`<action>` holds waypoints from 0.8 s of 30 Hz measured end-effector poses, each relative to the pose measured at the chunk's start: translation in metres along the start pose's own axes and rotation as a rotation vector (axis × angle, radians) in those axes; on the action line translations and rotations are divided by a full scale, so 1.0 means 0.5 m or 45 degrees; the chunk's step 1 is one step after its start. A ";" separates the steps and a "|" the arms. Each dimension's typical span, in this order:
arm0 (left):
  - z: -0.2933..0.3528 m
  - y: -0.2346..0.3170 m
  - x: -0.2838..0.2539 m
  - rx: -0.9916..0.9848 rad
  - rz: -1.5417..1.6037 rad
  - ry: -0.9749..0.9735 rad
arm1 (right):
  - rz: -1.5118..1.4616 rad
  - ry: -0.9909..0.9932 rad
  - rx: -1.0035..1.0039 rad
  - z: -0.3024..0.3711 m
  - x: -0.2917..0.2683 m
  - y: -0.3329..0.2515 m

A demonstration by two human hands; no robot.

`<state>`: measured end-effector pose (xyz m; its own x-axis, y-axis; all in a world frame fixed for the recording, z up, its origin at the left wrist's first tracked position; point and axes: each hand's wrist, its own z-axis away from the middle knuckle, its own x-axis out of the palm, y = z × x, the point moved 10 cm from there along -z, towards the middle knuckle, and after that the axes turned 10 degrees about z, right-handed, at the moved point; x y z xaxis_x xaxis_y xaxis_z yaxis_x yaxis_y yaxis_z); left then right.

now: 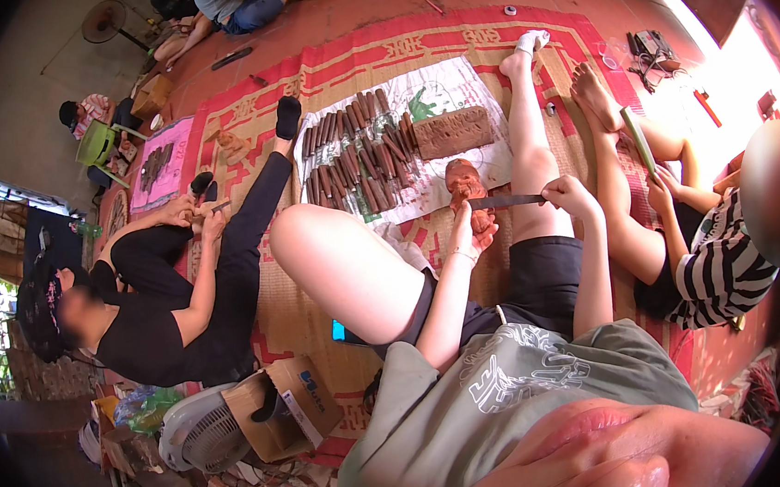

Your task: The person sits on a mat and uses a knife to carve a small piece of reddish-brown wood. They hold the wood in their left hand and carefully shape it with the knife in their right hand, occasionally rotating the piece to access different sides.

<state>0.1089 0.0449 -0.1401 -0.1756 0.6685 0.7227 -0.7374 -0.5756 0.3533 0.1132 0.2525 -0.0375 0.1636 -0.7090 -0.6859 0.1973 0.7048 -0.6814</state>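
Note:
A reddish-brown wooden carving (pixel 464 179), rounded at its upper end, rests upright in my left hand (pixel 475 234), whose fingers wrap round its lower part. My right hand (pixel 571 198) is closed on the end of a flat, dark file (pixel 512 201). The file lies crosswise, its far end against the carving beside my left thumb. Beyond my hands, a white printed sheet (pixel 445 79) carries rows of wood-handled carving tools (pixel 354 154) and a rough brown block (pixel 453 133).
On my left, a person in black (pixel 156 329) works a small piece; on my right, a person in stripes (pixel 721 261) holds a long green object (pixel 638 140). A cardboard box (pixel 279 409) and grey fan (pixel 204 434) stand at lower left. A patterned red mat (pixel 310 278) lies underneath.

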 end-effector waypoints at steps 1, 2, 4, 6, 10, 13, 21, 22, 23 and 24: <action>-0.001 -0.003 -0.005 -0.003 -0.033 0.015 | -0.002 -0.046 0.018 0.001 0.005 0.007; -0.001 -0.005 -0.010 -0.008 -0.068 0.029 | -0.010 -0.062 0.026 0.004 0.005 0.006; -0.002 -0.007 -0.021 -0.020 -0.116 0.058 | -0.026 -0.093 0.041 0.009 0.005 0.003; -0.006 -0.010 -0.031 -0.041 -0.147 0.088 | -0.334 -0.014 0.086 0.006 -0.001 0.019; -0.009 -0.019 -0.040 -0.073 -0.086 0.119 | -0.899 0.295 0.052 -0.017 -0.015 0.036; -0.009 -0.027 -0.044 -0.097 -0.061 0.168 | -1.033 0.343 0.002 -0.034 0.032 0.023; 0.009 -0.024 -0.033 -0.069 -0.169 0.206 | -0.766 0.050 -0.008 -0.084 0.208 -0.081; 0.004 -0.022 -0.037 -0.070 -0.145 0.210 | -0.802 0.077 -0.007 -0.090 0.204 -0.078; -0.007 -0.030 -0.037 -0.114 -0.127 0.152 | -0.833 0.111 0.003 -0.093 0.198 -0.064; -0.003 -0.024 -0.036 -0.080 -0.130 0.193 | -0.785 0.128 0.026 -0.100 0.193 -0.043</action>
<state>0.1199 0.0408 -0.1582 -0.1905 0.7881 0.5854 -0.7950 -0.4736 0.3790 0.0765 0.1702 -0.1016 -0.0781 -0.9788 -0.1895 0.2452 0.1653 -0.9553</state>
